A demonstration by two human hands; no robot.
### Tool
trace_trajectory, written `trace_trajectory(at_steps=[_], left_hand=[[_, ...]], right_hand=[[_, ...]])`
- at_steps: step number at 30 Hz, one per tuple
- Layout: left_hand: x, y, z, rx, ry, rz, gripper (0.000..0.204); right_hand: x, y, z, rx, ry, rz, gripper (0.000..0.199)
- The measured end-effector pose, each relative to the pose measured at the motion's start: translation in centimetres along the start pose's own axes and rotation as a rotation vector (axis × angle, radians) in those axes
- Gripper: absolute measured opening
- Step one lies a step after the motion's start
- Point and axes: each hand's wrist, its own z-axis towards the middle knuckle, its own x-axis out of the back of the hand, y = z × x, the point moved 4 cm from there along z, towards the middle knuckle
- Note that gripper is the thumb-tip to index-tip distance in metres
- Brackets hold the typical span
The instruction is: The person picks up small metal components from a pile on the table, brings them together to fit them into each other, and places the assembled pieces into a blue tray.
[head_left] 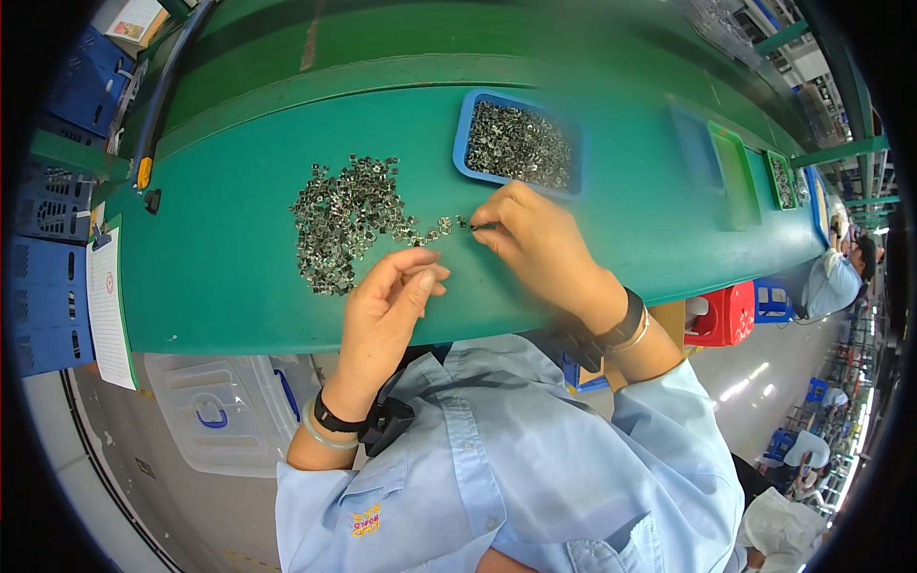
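A loose pile of small silvery metal parts [346, 222] lies on the green work surface, with a thin row of the same parts [432, 232] trailing from it to the right. At the end of that row my right hand [537, 239] pinches one small dark metal part [473, 227] between thumb and fingertips. Just below the row is my left hand [384, 301], its fingers curled and the thumb against them; anything in that grip is too small to make out. Beyond my right hand stands a blue tray [462, 143] filled with similar metal parts.
Blurred at the right are a blue tray [697, 148], a green tray [734, 177] and a smaller green tray with parts [781, 181]. A clipboard with paper [110, 296] hangs at the left edge. Below stands a clear lidded box [224, 411]. Other people sit far right.
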Motion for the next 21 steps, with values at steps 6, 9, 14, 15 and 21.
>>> trace_trajectory(at_steps=[6, 9, 14, 15, 21], left_hand=[[-2.0, -0.3, 1.6, 0.138, -0.121, -0.227, 0.024], [-2.4, -0.7, 1.6, 0.171, -0.143, -0.306, 0.024], [-2.4, -0.8, 1.3, 0.187, -0.175, -0.451, 0.024], [-2.3, -0.7, 1.1, 0.189, -0.171, -0.453, 0.024], [-2.2, -0.6, 0.4, 0.168, -0.135, -0.386, 0.026]], right_hand=[[0.9, -2.5, -0.6, 0.124, 0.032, 0.080, 0.021], [0.9, -2.7, -0.7, 0.119, 0.033, 0.128, 0.022], [0.7, -2.8, -0.9, 0.051, 0.053, 0.217, 0.023], [0.7, -2.9, -1.0, 0.054, 0.054, 0.217, 0.023], [0.7, -3.4, -1.5, 0.121, 0.112, 0.208, 0.020]])
